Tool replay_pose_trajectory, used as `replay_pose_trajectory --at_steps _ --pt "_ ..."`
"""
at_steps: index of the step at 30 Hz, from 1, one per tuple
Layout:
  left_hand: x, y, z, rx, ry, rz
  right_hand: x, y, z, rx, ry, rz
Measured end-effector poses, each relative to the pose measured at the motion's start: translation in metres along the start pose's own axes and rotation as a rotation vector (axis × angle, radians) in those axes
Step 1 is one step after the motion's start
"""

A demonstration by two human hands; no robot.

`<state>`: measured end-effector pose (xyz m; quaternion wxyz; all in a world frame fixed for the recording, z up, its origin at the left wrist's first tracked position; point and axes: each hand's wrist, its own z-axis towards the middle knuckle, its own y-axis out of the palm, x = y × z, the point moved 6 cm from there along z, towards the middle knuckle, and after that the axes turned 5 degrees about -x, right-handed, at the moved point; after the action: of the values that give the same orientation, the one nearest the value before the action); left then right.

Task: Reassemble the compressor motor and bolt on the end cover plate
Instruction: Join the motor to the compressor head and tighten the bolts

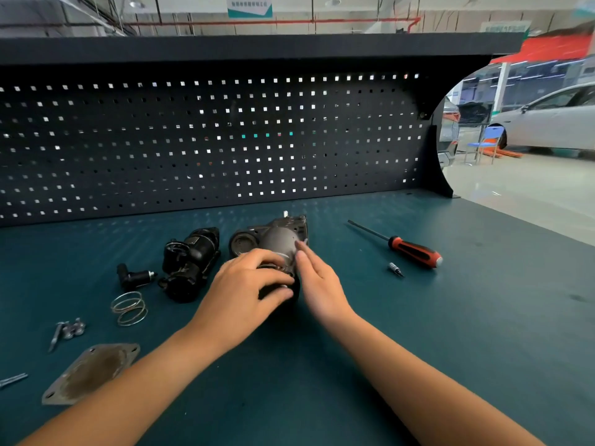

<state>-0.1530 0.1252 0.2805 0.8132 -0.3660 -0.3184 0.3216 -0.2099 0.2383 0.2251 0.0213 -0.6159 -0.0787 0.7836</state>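
Observation:
The grey compressor housing [280,235] lies in the middle of the green bench. My left hand [248,284] grips the dark motor part [291,284] at the housing's near end, fingers curled over it. My right hand [317,275] lies along the housing's right side with fingers straight, touching it. The flat grey end cover plate [91,373] lies at the near left, partly hidden by my left forearm. Several bolts [69,329] lie above the plate, and another bolt [13,379] lies at the left edge.
A black motor assembly [190,263] and a small black fitting [133,276] lie left of the housing. A wire spring [128,309] sits nearby. A red-and-black screwdriver [409,247] and a small bit [395,269] lie to the right. A pegboard [209,140] backs the bench.

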Motion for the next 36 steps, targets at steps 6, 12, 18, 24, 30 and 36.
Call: replay_pose_trajectory --at_steps 6,12,18,24,30,36 --pt "-0.006 0.009 0.012 0.023 -0.013 -0.016 0.005 0.004 0.021 -0.042 0.025 -0.030" --pt "-0.010 0.018 0.011 0.060 -0.041 -0.061 0.014 0.007 0.026 -0.047 0.034 -0.054" --pt "-0.009 0.019 0.011 0.094 -0.021 -0.037 0.016 0.006 0.032 -0.098 0.032 -0.043" --pt "-0.010 0.018 0.012 0.104 -0.006 -0.045 0.016 0.006 0.036 -0.078 0.031 -0.043" --pt "-0.013 0.015 0.015 0.100 -0.017 -0.086 0.015 0.006 0.038 -0.013 0.023 -0.052" --pt "-0.014 0.015 0.017 0.112 -0.012 -0.100 0.008 0.002 0.038 0.040 0.013 -0.064"
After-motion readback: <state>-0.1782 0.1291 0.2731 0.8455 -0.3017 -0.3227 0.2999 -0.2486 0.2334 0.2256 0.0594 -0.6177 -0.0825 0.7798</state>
